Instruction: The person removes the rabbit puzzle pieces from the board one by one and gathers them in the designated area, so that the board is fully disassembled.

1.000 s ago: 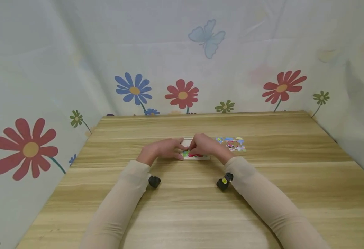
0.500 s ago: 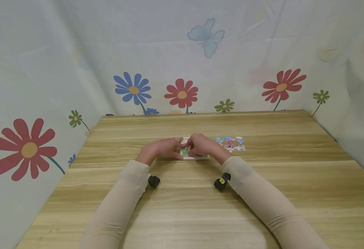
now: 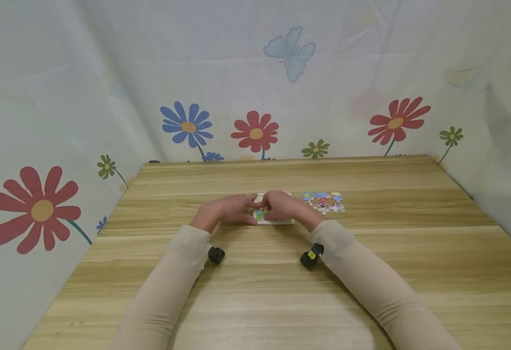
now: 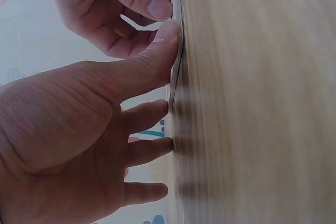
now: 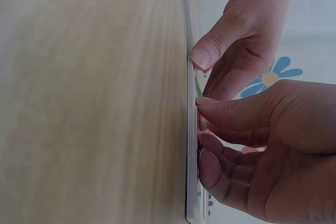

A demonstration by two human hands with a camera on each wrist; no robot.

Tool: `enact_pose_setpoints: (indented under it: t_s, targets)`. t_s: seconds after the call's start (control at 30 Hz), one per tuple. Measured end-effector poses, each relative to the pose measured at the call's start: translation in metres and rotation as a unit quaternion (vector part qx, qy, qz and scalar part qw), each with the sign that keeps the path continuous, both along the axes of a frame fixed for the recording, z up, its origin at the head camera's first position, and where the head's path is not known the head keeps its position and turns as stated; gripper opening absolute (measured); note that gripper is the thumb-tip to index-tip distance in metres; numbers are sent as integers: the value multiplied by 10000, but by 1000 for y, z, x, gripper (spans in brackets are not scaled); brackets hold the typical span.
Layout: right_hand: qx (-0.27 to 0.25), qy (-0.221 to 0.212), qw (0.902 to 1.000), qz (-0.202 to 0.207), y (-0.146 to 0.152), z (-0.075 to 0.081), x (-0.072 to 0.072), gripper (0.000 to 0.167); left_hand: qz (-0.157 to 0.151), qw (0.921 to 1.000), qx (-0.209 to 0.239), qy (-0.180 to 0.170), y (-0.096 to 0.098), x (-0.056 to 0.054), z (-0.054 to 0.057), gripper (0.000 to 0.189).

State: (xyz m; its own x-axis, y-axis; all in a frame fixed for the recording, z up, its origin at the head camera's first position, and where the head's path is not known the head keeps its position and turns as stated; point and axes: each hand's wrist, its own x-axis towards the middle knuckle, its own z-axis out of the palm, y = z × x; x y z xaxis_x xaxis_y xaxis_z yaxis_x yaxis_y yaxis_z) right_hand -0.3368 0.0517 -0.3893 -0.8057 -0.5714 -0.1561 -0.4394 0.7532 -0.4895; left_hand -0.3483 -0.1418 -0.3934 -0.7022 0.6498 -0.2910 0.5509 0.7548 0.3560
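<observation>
A small light-rimmed puzzle tray (image 3: 277,222) lies on the table, with green picture pieces showing at its near left part. My left hand (image 3: 233,208) holds the tray's left end, thumb at the near corner and forefinger towards the far one. In the left wrist view the left thumb (image 4: 165,38) rests on the near rim. Over the middle of the tray, my right hand (image 3: 281,204) bends its fingers down onto the pieces. Its thumb (image 5: 210,104) and curled fingertips (image 5: 210,166) meet the tray in the right wrist view. The piece at these fingertips is mostly hidden.
Several loose puzzle pieces (image 3: 324,201) with a cartoon animal face lie just right of the tray. The wood-grain table (image 3: 255,291) stretches towards me and to both sides. A flowered cloth (image 3: 220,63) hangs behind it. Each sleeve carries a small black camera (image 3: 310,257).
My right hand has shifted slightly left and lower over the tray, covering the red part of the picture. My left hand stays at the tray's left end.
</observation>
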Motion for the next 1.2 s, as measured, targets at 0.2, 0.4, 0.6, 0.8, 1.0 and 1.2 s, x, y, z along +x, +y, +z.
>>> enact_pose_setpoints:
  t_s: [0.2, 0.4, 0.6, 0.8, 1.0, 1.2]
  targets:
    - [-143, 1, 9999, -10, 2, -1, 2, 33, -59, 10000, -5, 13, 0, -1, 0, 62]
    - [-229, -55, 9997, -58, 3, -1, 1, 32, -109, 9999, -15, 18, 0, -2, -1, 64]
    - [-261, -83, 9996, 54, 4, 1, 2, 30, -176, 9998, -11, 60, 0, -2, 0, 64]
    - [-363, -37, 9993, 120, 6, 2, 2, 22, -114, 9999, -12, 19, 0, -2, 0, 65]
    - [-466, 1, 9989, 60, 6, 2, 2, 18, -14, 10000, -38, -14, 2, -1, 1, 67]
    - [-593, -110, 9982, 21, 8, 2, 2, 18, 32, 10000, 3, -35, 2, -1, 0, 66]
